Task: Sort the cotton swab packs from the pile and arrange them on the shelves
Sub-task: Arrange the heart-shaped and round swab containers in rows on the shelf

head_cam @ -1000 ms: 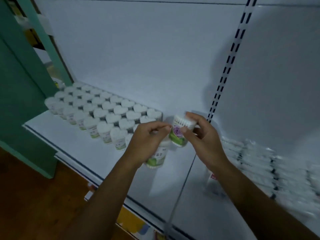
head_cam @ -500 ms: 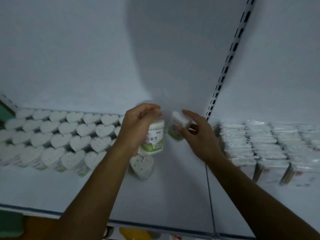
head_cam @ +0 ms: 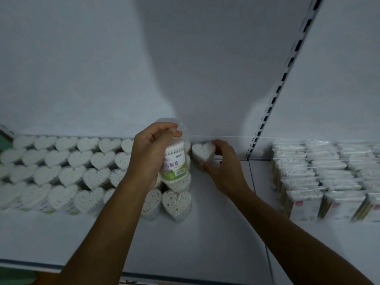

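My left hand [head_cam: 150, 155] grips a heart-shaped cotton swab pack with a green label [head_cam: 175, 163], lifted above the rows. My right hand [head_cam: 223, 167] holds another heart-shaped pack [head_cam: 202, 151] upright against the shelf's back wall, at the right end of the back row. Several rows of the same heart-shaped packs [head_cam: 67, 173] stand on the white shelf [head_cam: 185, 247], stretching left from my hands.
Flat bagged swab packs [head_cam: 320, 177] fill the adjoining shelf on the right, past a slotted upright [head_cam: 275, 95]. The white back panel rises behind everything. Bare shelf surface lies in front of the rows and between the two groups.
The right hand has carried its pack back and set it down by the rear wall. The left hand with its pack has shifted slightly right. The camera has moved closer.
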